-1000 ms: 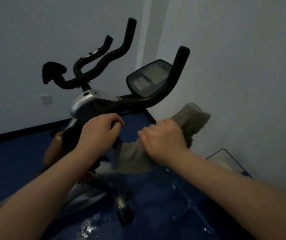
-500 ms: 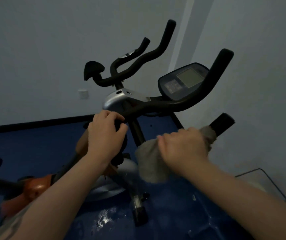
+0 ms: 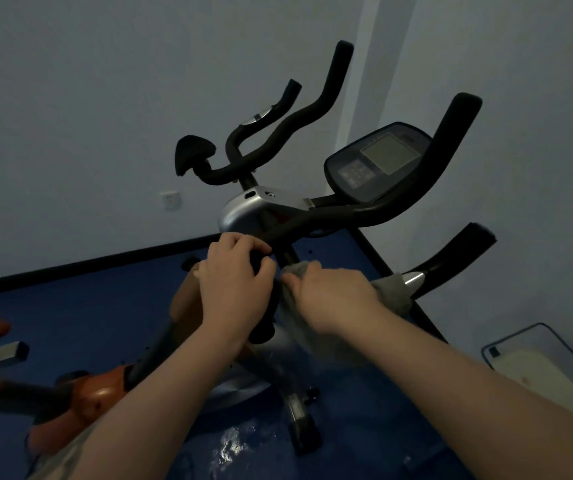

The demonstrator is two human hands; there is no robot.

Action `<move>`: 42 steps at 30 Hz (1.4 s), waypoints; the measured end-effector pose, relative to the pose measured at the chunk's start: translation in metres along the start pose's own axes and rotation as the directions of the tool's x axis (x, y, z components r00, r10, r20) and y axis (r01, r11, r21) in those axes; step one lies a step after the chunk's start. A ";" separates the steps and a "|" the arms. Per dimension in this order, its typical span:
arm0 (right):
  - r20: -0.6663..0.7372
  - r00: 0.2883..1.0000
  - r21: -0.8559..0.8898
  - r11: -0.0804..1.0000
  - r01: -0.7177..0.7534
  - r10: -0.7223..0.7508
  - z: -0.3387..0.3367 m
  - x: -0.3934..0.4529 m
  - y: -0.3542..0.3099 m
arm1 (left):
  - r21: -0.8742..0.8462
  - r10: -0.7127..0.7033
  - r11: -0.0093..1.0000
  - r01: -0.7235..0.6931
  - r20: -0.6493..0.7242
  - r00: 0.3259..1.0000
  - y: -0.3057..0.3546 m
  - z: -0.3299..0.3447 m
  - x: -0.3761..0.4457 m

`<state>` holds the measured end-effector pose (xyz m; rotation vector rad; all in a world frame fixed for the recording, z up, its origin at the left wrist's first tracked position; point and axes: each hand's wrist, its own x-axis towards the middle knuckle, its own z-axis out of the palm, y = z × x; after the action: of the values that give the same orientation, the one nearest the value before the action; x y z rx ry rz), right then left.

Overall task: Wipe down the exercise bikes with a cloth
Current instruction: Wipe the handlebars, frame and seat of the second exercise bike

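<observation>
Head view: a person is standing over an exercise bike (image 3: 261, 209) in a dim room, both bare forearms reaching forward.
Left hand (image 3: 235, 285): curling its fingers round a black padded part of the bike just below the handlebar junction — gripping it firmly.
Right hand (image 3: 333, 296): closing over a grey cloth (image 3: 390, 289), fingers bent down into the fabric and holding it against the lower right handlebar (image 3: 451, 258).
Cloth: bunching under the right hand, one end showing beside the chrome sensor plate on that handlebar, the other hanging down below the wrist, blurred.
Console (image 3: 378, 161): sitting tilted between the upper handlebars, its screen showing pale and blank.
Second bike (image 3: 261, 147): standing just behind the first, its black curved bars rising toward the wall (image 3: 105, 98).
Orange frame (image 3: 91, 400): lying at the lower left over the blue floor (image 3: 364, 427) — what it belongs to is hard to tell.
Floor: showing a wet, shining patch near the bike's base.
White board (image 3: 538, 375): lying at the floor's right edge by the wall.
</observation>
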<state>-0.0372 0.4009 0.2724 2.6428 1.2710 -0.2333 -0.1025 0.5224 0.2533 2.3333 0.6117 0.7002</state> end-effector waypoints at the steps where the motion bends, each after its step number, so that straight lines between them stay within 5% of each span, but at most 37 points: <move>1: 0.058 0.998 0.085 0.996 -0.013 0.008 -0.002 0.006 0.004 | -0.024 0.004 1.000 -0.004 -0.010 1.000 -0.001 0.000 -0.001; 6: -0.037 0.987 0.188 0.971 -0.149 0.158 0.012 -0.008 -0.002 | -0.113 -0.022 0.993 0.016 -0.054 0.998 -0.006 0.001 -0.003; 13: 0.032 0.957 0.522 0.811 -0.263 0.289 -0.005 0.037 -0.012 | -0.056 0.029 0.998 -0.032 -0.054 0.998 -0.011 0.005 0.001; 19: -0.267 0.942 0.042 0.979 -0.202 0.206 0.026 -0.011 -0.012 | -0.062 0.068 0.996 -0.072 -0.056 0.996 -0.012 0.007 0.000; 24: -0.237 0.896 0.258 0.914 -0.314 0.375 0.019 0.016 -0.026 | -0.059 0.084 0.994 -0.087 -0.049 0.995 -0.012 0.007 0.000; 28: -0.387 0.877 0.098 0.958 -0.268 0.285 0.023 -0.004 -0.022 | -0.068 0.085 0.994 -0.086 -0.016 0.996 -0.008 0.003 0.000; 32: -0.661 0.747 -0.119 0.993 -0.022 -0.063 0.028 -0.051 0.027 | -0.055 0.260 0.965 -0.256 0.090 0.961 0.007 0.001 0.003; 37: -0.703 0.648 -0.337 0.940 0.057 -0.292 0.005 -0.073 0.110 | 0.009 0.407 0.901 -0.434 0.331 0.851 0.043 0.016 0.013; 42: -0.873 0.487 -0.033 0.991 -0.129 0.034 0.046 -0.065 0.076 | 0.042 0.287 0.946 -0.321 0.354 0.890 0.038 0.024 0.015</move>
<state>-0.0197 0.2943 0.2515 2.7426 1.2688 1.3549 -0.0672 0.4944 0.2675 2.5931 0.1242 0.3811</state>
